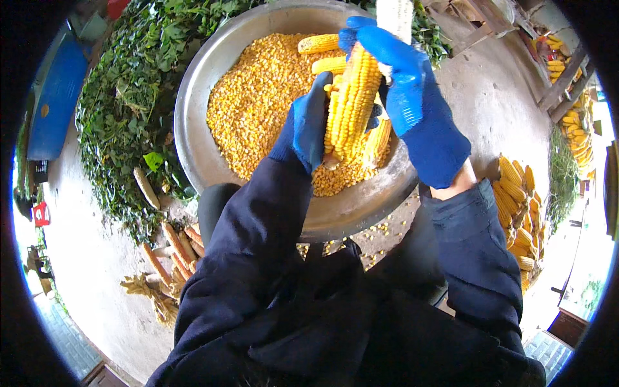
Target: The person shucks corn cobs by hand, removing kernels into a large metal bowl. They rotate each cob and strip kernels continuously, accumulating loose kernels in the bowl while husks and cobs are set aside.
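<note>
Both my hands wear blue coated gloves and are on one ear of yellow corn (351,106), tilted over a wide metal basin (193,145). My left hand (309,128) grips its lower left side, thumb up beside a few kernels that stand out from the rows. My right hand (399,72) wraps the upper end, and its palm side is partly hidden. A pale, long object (394,19) rises behind the right hand; whether I hold it cannot be seen. Loose corn kernels (261,92) fill much of the basin. More ears (319,43) lie on them, one (377,142) below my right hand.
Leafy green plants (130,96) are heaped left of the basin. Stripped cobs (176,246) and dry husks (154,300) lie on the floor at lower left. Whole ears (520,203) are piled at right. Spilled kernels (382,237) dot the floor before the basin. A blue container (55,101) stands far left.
</note>
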Tool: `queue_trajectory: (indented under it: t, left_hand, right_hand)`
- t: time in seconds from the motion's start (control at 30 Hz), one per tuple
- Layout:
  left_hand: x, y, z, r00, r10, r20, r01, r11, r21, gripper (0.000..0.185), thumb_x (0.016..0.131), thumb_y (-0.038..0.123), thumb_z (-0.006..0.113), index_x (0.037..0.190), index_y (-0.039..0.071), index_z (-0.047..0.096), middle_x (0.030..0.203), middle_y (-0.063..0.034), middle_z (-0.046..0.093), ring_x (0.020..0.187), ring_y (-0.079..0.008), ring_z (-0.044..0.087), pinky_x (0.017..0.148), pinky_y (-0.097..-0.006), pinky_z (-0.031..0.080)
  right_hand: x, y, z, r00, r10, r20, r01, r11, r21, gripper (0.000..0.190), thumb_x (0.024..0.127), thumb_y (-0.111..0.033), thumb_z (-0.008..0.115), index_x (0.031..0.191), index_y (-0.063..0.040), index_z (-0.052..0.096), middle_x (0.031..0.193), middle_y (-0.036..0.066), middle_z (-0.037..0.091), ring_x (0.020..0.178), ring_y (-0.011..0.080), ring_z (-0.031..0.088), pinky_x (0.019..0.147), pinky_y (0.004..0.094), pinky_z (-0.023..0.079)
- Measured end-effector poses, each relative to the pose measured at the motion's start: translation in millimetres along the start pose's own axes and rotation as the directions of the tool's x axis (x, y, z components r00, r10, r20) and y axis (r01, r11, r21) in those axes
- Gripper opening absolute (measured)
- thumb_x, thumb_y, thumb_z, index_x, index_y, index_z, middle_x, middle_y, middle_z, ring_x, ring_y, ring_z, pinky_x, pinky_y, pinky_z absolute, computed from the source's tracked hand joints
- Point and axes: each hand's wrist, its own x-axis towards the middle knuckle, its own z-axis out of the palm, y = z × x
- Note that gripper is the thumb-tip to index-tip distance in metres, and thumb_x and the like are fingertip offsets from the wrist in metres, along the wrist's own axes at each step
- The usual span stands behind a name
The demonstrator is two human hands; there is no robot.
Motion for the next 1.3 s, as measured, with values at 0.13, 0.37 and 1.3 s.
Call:
queue_trajectory:
  t: [0.13, 0.37, 1.3]
  left_hand:
    - [-0.1, 9.2, 18.7, 0.998, -0.022, 0.060, 0.025, 0.998, -0.051, 0.072, 0.102, 0.056, 0.038, 0.142, -0.004, 0.044, 0.132, -0.0201, 0.060, 0.115, -0.0289, 0.064, 0.104, -0.0425, 0.048]
    - [-2.1, -18.1, 25.7, 0.970, 0.226, -0.093, -0.169, 0.894, 0.414, 0.054, 0.104, 0.041, 0.044, 0.134, -0.003, 0.052, 0.126, -0.0149, 0.062, 0.116, -0.0202, 0.060, 0.104, -0.0344, 0.045]
    - [-6.2, -2.5, 19.1, 0.984, 0.113, -0.140, -0.043, 0.903, 0.429, 0.069, 0.099, 0.060, 0.040, 0.130, 0.000, 0.054, 0.099, -0.0207, 0.071, 0.081, -0.0264, 0.072, 0.074, -0.0375, 0.060]
  right_hand:
    - [4.7, 3.4, -37.7, 0.997, 0.072, -0.036, -0.063, 0.973, 0.222, 0.037, 0.101, -0.026, 0.047, 0.126, -0.002, 0.061, 0.116, 0.011, 0.067, 0.108, 0.0207, 0.063, 0.098, 0.0329, 0.048]
    - [-3.7, -14.9, -15.7, 0.998, 0.046, -0.049, -0.046, 0.999, 0.007, 0.037, 0.100, -0.026, 0.053, 0.126, -0.002, 0.063, 0.125, 0.013, 0.065, 0.119, 0.0232, 0.060, 0.105, 0.0343, 0.045]
    - [-2.1, 3.5, -22.9, 0.987, -0.121, -0.103, 0.111, 0.989, -0.097, 0.041, 0.099, -0.031, 0.052, 0.126, -0.004, 0.064, 0.122, 0.012, 0.066, 0.115, 0.0234, 0.062, 0.106, 0.0341, 0.044]
